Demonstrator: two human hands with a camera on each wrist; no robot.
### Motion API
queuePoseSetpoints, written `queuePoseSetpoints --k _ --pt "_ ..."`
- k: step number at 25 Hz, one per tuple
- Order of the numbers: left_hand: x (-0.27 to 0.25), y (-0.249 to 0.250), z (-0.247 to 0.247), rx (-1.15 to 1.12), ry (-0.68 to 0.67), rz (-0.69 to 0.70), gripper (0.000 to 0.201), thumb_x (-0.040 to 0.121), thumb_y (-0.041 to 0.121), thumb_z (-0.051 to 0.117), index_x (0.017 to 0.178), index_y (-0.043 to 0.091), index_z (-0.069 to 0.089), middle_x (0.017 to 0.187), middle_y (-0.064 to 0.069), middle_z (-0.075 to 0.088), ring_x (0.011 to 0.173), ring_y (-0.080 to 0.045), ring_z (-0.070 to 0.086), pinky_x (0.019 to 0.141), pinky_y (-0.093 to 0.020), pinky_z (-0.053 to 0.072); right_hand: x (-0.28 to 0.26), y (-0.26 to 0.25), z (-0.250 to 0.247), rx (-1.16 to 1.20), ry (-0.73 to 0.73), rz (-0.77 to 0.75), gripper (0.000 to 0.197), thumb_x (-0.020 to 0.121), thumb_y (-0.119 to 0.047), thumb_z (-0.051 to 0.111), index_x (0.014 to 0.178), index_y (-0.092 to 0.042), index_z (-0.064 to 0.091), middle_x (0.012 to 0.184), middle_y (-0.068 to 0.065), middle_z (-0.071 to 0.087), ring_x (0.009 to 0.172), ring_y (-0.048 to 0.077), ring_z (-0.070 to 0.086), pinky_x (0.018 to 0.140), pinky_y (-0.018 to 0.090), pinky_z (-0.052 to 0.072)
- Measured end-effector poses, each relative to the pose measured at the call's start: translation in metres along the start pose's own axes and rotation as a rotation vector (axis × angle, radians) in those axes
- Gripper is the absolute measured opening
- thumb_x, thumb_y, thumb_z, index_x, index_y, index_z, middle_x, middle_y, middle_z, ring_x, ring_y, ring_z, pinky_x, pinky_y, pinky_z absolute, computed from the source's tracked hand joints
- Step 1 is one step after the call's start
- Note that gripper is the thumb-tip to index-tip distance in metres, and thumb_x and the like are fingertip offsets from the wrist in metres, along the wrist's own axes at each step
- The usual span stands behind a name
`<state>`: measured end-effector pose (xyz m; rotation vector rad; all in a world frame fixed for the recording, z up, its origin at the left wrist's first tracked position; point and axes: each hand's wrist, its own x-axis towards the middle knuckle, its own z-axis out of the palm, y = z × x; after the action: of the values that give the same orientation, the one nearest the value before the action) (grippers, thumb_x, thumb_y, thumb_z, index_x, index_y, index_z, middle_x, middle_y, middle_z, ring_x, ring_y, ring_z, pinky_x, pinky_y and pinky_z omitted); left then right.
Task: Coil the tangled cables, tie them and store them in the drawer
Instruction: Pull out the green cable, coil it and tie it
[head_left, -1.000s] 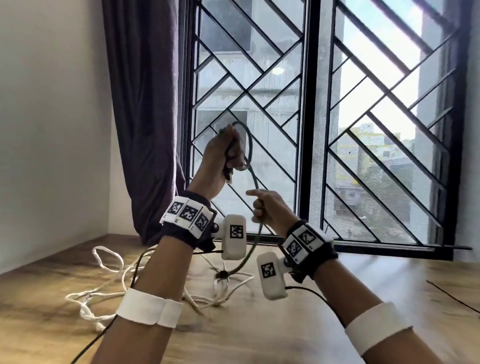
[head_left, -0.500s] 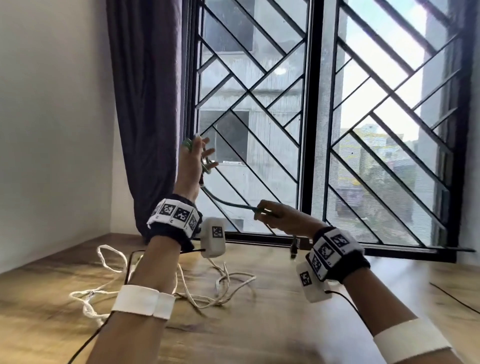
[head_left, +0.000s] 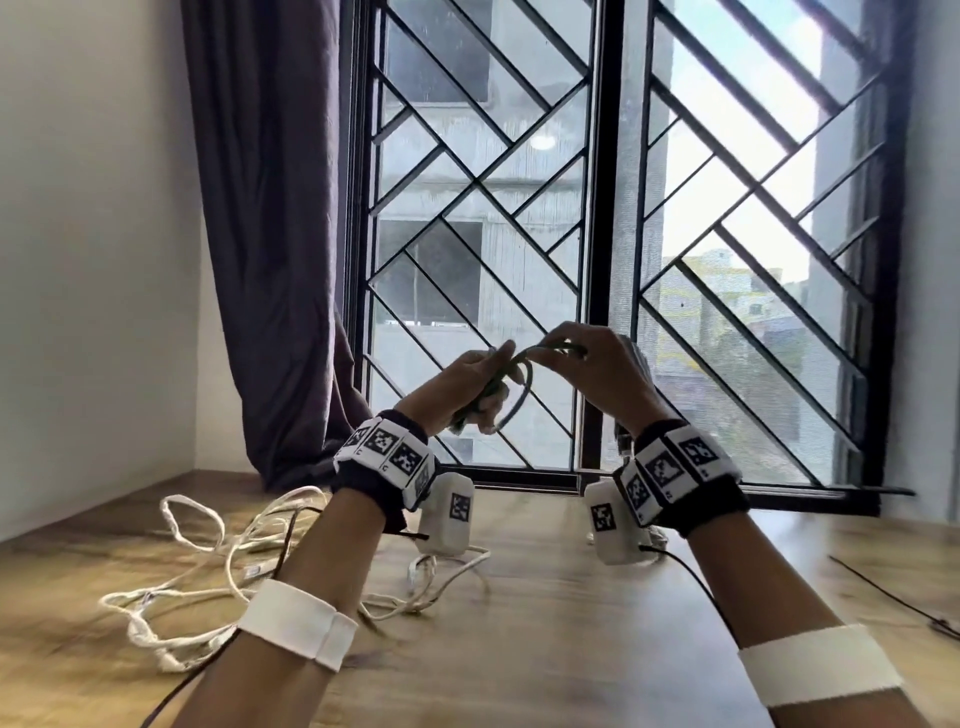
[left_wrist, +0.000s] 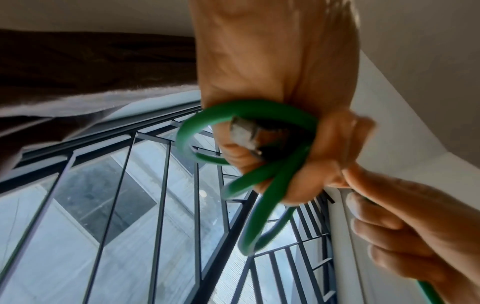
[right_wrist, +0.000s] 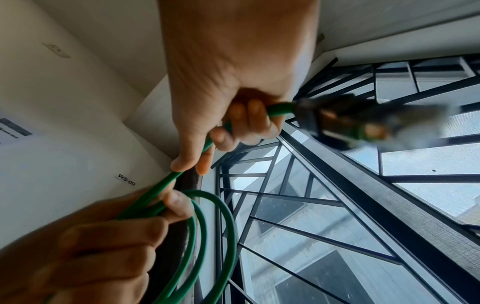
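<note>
At 7 o'clock on my wooden bench (head_left: 545, 623) lies a tangled white cable (head_left: 218, 561), untouched. Above it at 12 o'clock I hold both hands up, close together. My left hand (head_left: 467, 384) has its grip clenched round small loops of a green cable (right_wrist: 207, 226), one plug (left_wrist: 246, 133) tucked against its palm. My right hand (head_left: 597, 364) pinches the same cable near its other plug (right_wrist: 363, 121). Beyond stand the barred window (head_left: 727, 208) and, at 10 o'clock, a dark curtain (head_left: 270, 208).
</note>
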<state>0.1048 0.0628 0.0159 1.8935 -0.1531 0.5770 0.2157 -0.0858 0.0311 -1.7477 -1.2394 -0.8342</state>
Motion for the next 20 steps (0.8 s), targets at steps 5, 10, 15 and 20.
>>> queuePoseSetpoints --k 5,10,15,20 --pt "-0.006 0.008 0.013 -0.344 -0.374 -0.078 0.055 0.086 0.063 0.028 0.066 0.017 0.05 0.032 0.011 0.028 0.024 -0.002 0.023 0.034 -0.012 0.024 0.005 0.002 0.013 0.253 0.05 -0.087 0.01 0.079 -0.046 0.066 0.084 -0.038 0.066 0.085 -0.005 0.067 0.068 0.002 0.057 0.064 0.023 0.043" --pt "-0.005 0.007 0.02 -0.544 -0.469 0.003 0.036 0.086 0.039 0.059 0.059 0.019 0.046 0.029 0.01 0.032 0.022 -0.001 0.031 0.03 -0.012 0.029 -0.004 -0.014 0.027 0.986 -0.056 0.193 0.032 0.096 -0.033 0.047 0.093 -0.008 0.067 0.08 0.003 0.068 0.073 0.01 0.064 0.068 0.021 0.051" --pt "0.003 -0.001 0.026 -0.723 -0.214 0.065 0.042 0.084 0.044 0.053 0.053 0.017 0.046 0.029 0.008 0.034 0.022 -0.002 0.033 0.029 -0.014 0.03 -0.012 -0.019 0.061 1.054 0.061 0.501 0.052 0.095 -0.052 0.037 0.083 -0.012 0.066 0.058 0.002 0.057 0.049 0.015 0.052 0.05 0.025 0.043" --pt "0.009 -0.014 0.026 -0.584 -0.139 0.01 0.044 0.054 0.057 0.078 0.067 0.016 0.067 0.05 0.005 0.056 0.05 -0.014 0.062 0.061 -0.028 0.055 -0.011 -0.005 0.056 0.947 0.193 0.434 0.039 0.095 -0.04 0.047 0.065 -0.019 0.059 0.043 -0.005 0.036 0.034 0.004 0.03 0.033 0.016 0.025"
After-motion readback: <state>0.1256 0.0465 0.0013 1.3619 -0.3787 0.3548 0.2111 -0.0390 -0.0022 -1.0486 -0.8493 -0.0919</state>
